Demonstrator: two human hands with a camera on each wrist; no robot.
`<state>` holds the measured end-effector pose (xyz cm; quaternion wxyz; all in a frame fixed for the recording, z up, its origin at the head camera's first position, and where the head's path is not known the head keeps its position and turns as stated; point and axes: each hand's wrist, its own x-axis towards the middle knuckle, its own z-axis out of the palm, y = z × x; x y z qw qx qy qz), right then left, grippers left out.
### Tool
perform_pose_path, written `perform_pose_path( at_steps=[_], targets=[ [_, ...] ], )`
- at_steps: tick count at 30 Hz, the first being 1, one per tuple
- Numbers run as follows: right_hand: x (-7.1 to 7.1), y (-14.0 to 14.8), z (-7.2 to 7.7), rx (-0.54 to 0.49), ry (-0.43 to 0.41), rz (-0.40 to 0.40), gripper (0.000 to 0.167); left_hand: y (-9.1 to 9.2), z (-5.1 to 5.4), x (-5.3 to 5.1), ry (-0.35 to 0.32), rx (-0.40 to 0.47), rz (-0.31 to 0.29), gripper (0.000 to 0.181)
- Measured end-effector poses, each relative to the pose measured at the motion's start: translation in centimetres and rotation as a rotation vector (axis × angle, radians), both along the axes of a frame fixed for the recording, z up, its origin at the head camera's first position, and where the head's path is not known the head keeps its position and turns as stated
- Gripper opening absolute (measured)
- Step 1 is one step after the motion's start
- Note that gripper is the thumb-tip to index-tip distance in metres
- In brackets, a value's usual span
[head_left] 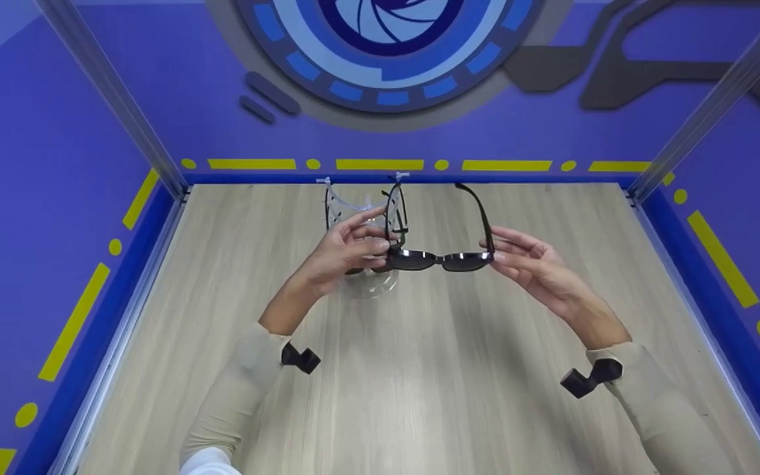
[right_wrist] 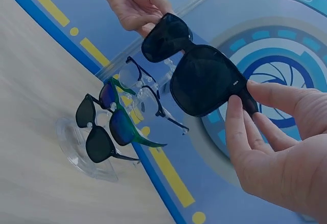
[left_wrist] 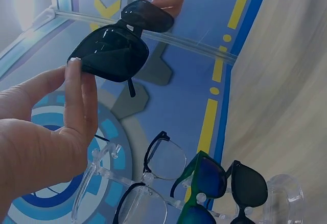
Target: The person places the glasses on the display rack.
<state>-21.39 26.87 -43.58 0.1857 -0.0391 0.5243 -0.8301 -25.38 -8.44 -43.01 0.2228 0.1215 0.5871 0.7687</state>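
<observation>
A pair of black sunglasses (head_left: 413, 260) is held up above the table with its temples unfolded and pointing away. My left hand (head_left: 347, 247) pinches the frame at its left end, near the hinge. At the other end, the fingers and thumb of my right hand (head_left: 545, 270) grip the corner where the temple joins. The dark lenses (right_wrist: 204, 78) fill the middle of the right wrist view. Behind and below my left hand stands a clear display rack (head_left: 373, 287), partly hidden by that hand in the head view.
Several glasses hang on the rack: dark sunglasses (right_wrist: 99, 144) lowest, a green-framed pair (right_wrist: 122, 127) above, and clear-lensed eyeglasses (left_wrist: 166, 160) higher up. The wooden table (head_left: 419, 396) is bordered by blue printed walls (head_left: 156, 119) with metal corner posts (head_left: 116, 99).
</observation>
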Motion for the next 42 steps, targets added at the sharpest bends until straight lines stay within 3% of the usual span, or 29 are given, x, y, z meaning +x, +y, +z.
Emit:
perform_pose_path(
  at_steps=[15,27,42],
  targets=[
    [-1.1,-1.9,0.6,-0.030,-0.020,0.005,0.042,-1.7,0.9,-0.7,0.022,-0.005,0.015,0.069],
    [-2.5,-3.7,1.4,-0.067,-0.061,-0.015,0.039,-3.0,1.6,-1.2,0.021,0.025,0.061,0.069],
    [-3.8,-5.5,1.8,-0.103,-0.077,-0.022,0.035,-4.4,1.9,-2.1,0.019,0.046,0.105,0.067]
  ],
)
